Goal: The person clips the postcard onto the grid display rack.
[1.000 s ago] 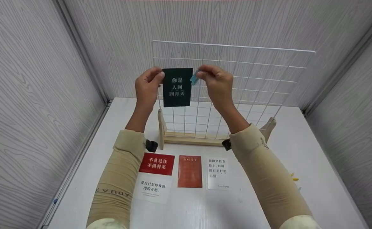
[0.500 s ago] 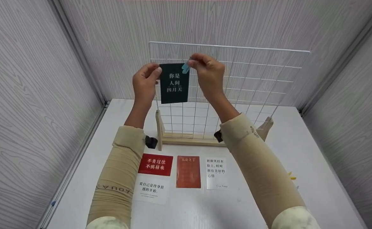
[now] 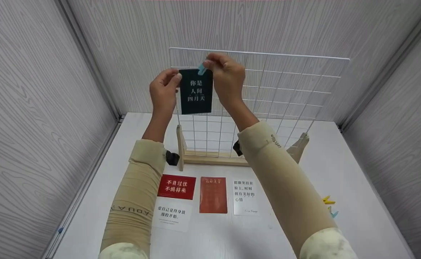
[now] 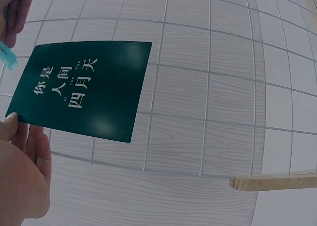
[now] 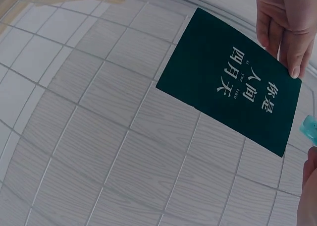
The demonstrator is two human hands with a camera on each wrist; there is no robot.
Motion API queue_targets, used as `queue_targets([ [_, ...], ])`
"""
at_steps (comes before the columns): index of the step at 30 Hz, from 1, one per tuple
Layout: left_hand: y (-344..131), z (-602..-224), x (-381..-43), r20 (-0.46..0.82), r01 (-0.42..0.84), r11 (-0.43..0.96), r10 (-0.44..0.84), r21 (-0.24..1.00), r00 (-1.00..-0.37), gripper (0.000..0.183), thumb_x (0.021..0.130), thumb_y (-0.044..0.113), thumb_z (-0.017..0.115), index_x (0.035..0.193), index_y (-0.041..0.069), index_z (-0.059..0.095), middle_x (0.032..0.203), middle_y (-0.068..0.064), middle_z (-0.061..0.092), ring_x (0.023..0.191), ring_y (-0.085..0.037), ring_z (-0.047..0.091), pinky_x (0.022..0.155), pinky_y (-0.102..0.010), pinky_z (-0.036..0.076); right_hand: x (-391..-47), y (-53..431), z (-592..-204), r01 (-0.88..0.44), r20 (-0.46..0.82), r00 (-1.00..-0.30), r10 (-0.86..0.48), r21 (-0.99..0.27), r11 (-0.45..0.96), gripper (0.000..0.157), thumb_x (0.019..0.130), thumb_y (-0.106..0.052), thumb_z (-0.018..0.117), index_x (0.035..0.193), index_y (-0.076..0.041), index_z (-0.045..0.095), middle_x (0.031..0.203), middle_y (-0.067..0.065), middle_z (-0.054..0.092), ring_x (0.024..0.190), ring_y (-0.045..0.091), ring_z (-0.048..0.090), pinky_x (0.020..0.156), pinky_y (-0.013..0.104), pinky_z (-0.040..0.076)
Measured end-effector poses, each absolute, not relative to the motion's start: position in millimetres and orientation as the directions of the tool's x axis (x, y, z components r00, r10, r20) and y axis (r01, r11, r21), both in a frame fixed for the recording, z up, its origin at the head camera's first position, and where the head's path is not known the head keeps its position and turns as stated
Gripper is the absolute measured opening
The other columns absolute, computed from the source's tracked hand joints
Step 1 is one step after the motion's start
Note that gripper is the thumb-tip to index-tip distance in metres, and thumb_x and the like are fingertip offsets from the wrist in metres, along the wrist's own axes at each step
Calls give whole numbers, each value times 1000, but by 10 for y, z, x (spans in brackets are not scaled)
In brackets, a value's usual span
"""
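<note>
At upper centre, the left hand (image 3: 163, 90) pinches a dark-green rectangular card (image 3: 196, 106) by its corner; the right hand (image 3: 229, 75) pinches a light-blue plastic clip (image 3: 202, 69) just off the card's top edge. White wire grid (image 3: 289, 55) extends rightward.

A white metal wire grid (image 3: 286, 89) on 2 wooden supports (image 3: 298, 147) blocks passage behind the dark green rectangular card (image 3: 196, 106); air below is free.
</note>
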State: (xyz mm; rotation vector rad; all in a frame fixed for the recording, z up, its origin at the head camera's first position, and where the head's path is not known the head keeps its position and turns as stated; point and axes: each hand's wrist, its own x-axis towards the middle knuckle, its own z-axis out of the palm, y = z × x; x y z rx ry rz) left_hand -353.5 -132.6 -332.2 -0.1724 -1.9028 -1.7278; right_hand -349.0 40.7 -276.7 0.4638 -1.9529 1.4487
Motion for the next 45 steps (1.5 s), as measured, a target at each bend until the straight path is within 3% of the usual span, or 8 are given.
queue_targets([
  [9, -1277, -3268, -3554, 488, 464, 151, -278, 873, -827, 22, 101, 22, 63, 118, 11, 71, 106, -5, 71, 90, -15, 64, 81, -34, 53, -3548, 387, -2760, -647, 728, -675, 120, -663, 376, 16, 97, -20, 69, 104, -8, 77, 97, -1, 76, 84, 4, 68, 76, 19, 55],
  [16, -1282, -3255, -3564, 464, 443, 138, -288, 886, -838, 22, 100, 22, 65, 118, 11, 71, 105, -5, 70, 90, -14, 63, 77, -28, 50, -3586, 392, -2747, -609, 680, -721, 136, -715, 345, 15, 96, -20, 69, 103, -9, 77, 97, -1, 76, 84, 4, 66, 77, 18, 53],
  [32, -1218, -3236, -3587, 422, 404, 125, -326, 906, -846, 23, 102, 17, 61, 122, 8, 68, 111, -7, 69, 95, -18, 64, 85, -39, 51, -3624, 372, -2774, -597, 687, -714, 138, -699, 393, 16, 99, -14, 65, 109, -8, 76, 103, 1, 77, 95, 2, 70, 83, 15, 53],
  [45, -1203, -3228, -3614, 447, 421, 151, -323, 894, -834, 22, 102, 21, 61, 120, 12, 70, 110, -5, 70, 94, -14, 63, 82, -27, 52, -3635, 369, -2802, -601, 714, -687, 136, -663, 446, 15, 97, -17, 68, 108, -10, 76, 102, 2, 75, 95, 6, 67, 86, 13, 50],
])
